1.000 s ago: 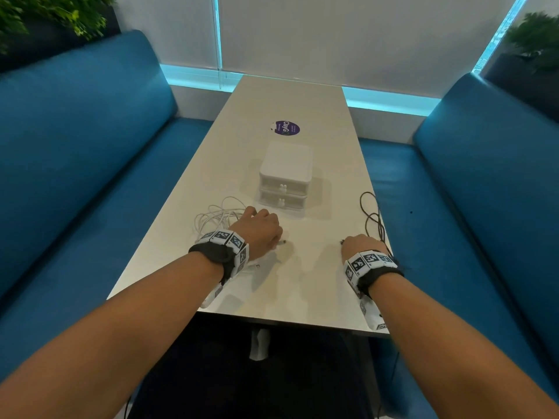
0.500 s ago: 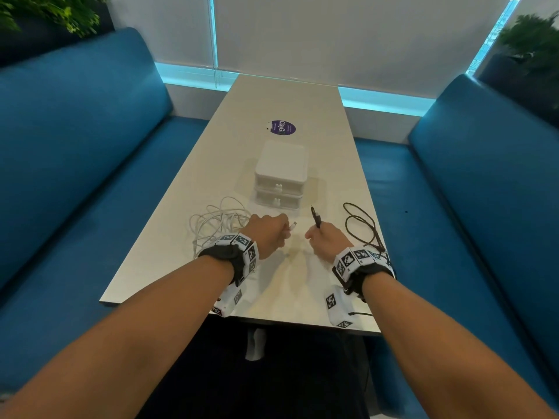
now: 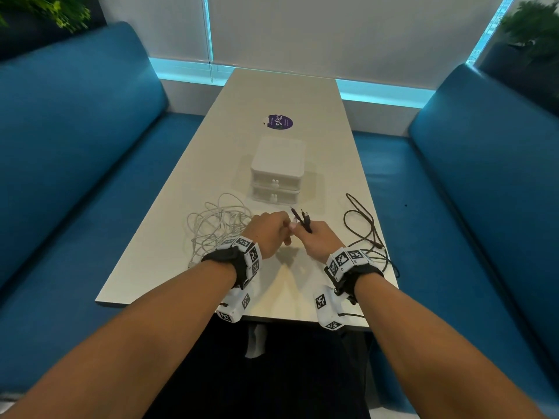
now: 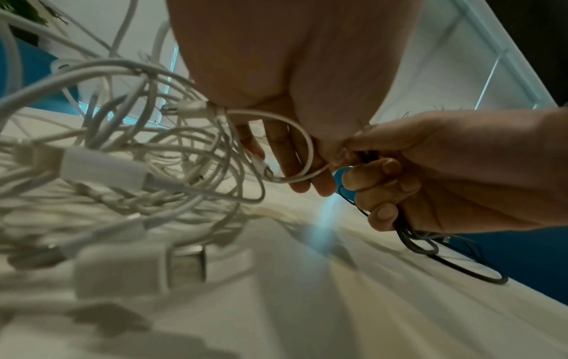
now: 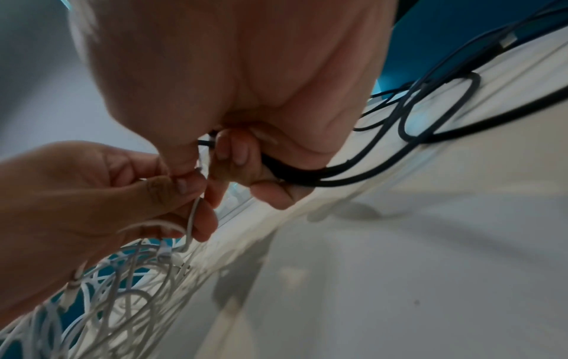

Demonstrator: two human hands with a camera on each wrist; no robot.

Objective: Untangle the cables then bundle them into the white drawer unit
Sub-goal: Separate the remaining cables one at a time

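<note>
A tangle of white cables (image 3: pixel 216 226) (image 4: pixel 129 155) lies on the table left of my hands. My left hand (image 3: pixel 270 229) (image 4: pixel 288 150) pinches one white cable end (image 5: pixel 192 218). Black cables (image 3: pixel 364 231) (image 5: pixel 430 116) loop at the table's right edge. My right hand (image 3: pixel 316 238) (image 5: pixel 243 155) grips several black cable ends, whose plugs (image 3: pixel 302 220) stick up above the fist. The two hands touch in front of the white drawer unit (image 3: pixel 276 169), whose two drawers are closed.
The long white table (image 3: pixel 281 95) stands between two blue benches (image 3: pixel 75 152) (image 3: pixel 472 182). A purple round sticker (image 3: pixel 279 121) lies beyond the drawer unit. The black cables hang partly over the right table edge.
The hands have come together at the table's middle. The right hand has drawn the black cable ends left and up, and the left hand has lifted a white cable end toward it.
</note>
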